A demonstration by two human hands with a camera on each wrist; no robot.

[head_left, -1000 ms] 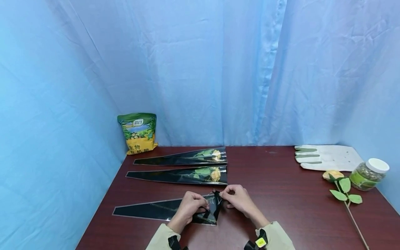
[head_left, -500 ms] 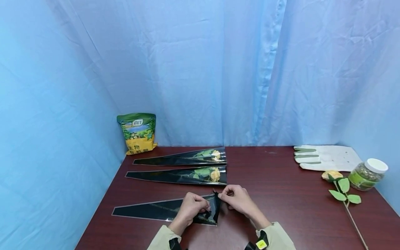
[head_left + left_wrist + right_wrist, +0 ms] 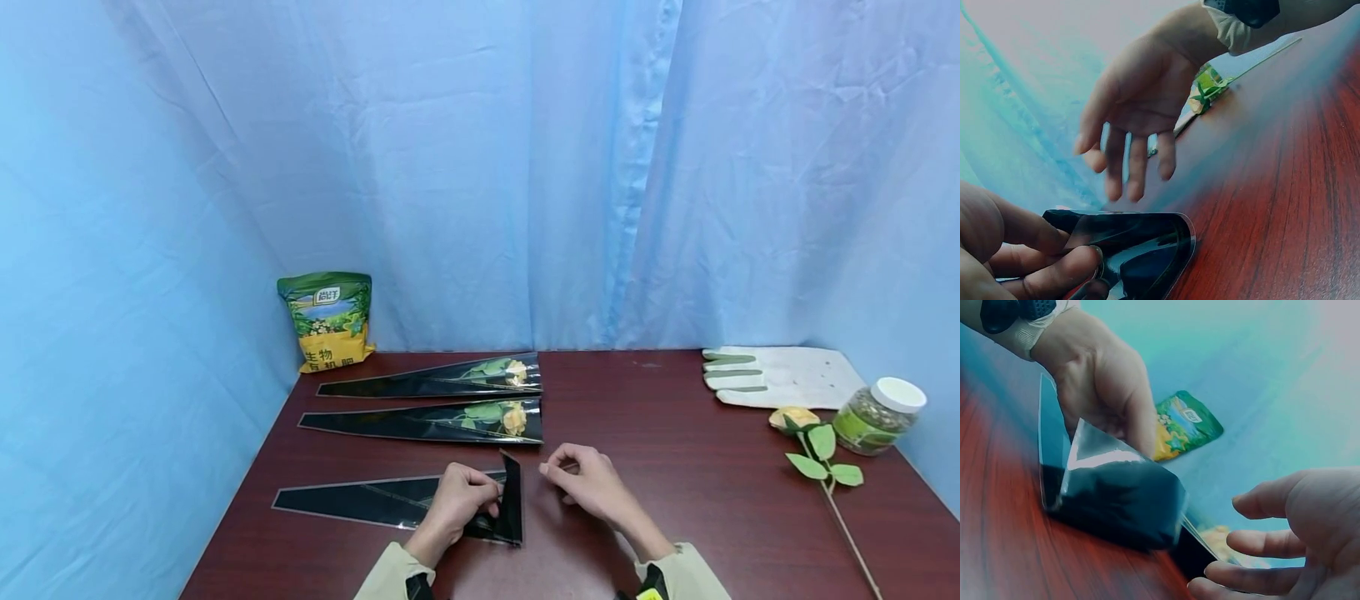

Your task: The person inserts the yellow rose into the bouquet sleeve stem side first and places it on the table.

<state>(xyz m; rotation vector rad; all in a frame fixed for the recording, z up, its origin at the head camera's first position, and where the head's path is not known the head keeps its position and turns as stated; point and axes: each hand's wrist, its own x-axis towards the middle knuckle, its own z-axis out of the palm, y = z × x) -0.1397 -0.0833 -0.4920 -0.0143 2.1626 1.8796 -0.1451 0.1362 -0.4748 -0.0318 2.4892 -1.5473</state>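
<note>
A tapered flower sleeve, black with a clear front, lies on the table before me. My left hand pinches the sleeve's front film near its wide end between thumb and fingers. In the left wrist view, the black mouth of the sleeve stands spread beside those fingertips. One side of that wide end stands up as a black flap in the right wrist view. My right hand hovers to the right of the sleeve, its fingers loosely bent and apart, holding nothing.
Behind lie two sleeves, each with a yellow rose. A green and yellow bag stands back left. At right are a loose rose, a lidded jar and a white glove. Blue curtains enclose the table.
My right hand has let go of the sleeve's corner and moved right. The black flap at the wide end now stands more upright. My left hand keeps its pinch.
</note>
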